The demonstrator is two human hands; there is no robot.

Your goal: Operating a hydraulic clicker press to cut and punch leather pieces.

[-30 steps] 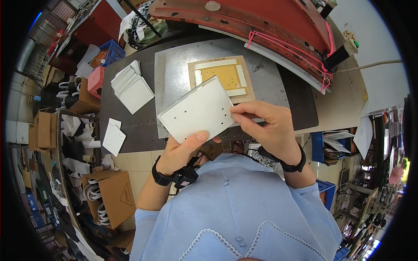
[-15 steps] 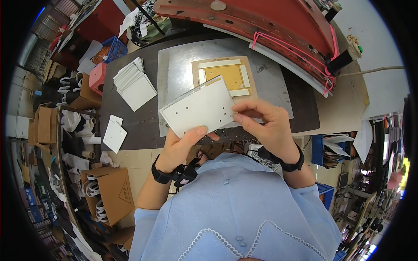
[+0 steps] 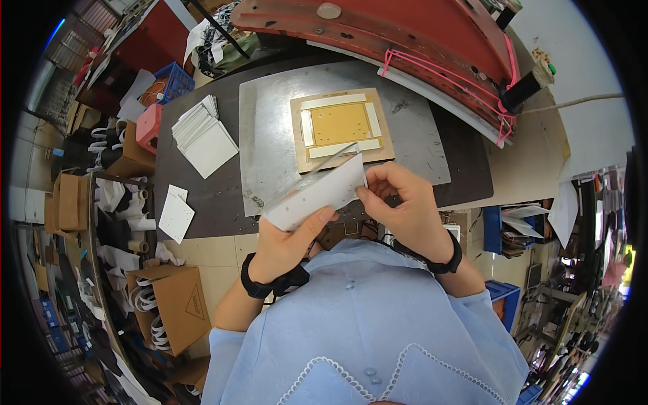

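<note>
Between my hands is a white sheet with small punched holes [image 3: 316, 196], tilted so its face is foreshortened; a thin dark edge shows behind it. My left hand [image 3: 293, 236] grips its lower left part, thumb on the front. At its right edge my right hand [image 3: 398, 196] pinches with thumb and forefinger. Beyond them lies a wooden die board [image 3: 297, 135] with a yellow middle [image 3: 341, 125] and pale strips around it. It rests on a grey metal plate [image 3: 270, 115] on the dark table.
At the left of the table are a stack of white sheets [image 3: 209, 145] and a few punched sheets [image 3: 177, 214]. A red press [image 3: 378, 27] with pink cord [image 3: 439, 71] spans the far right. Cardboard box [image 3: 172, 307] stands on the floor at left.
The white sheet has tipped from nearly face-on to a steep slant and come slightly lower. My right hand has shifted a little left and down with its edge, uncovering the die board.
</note>
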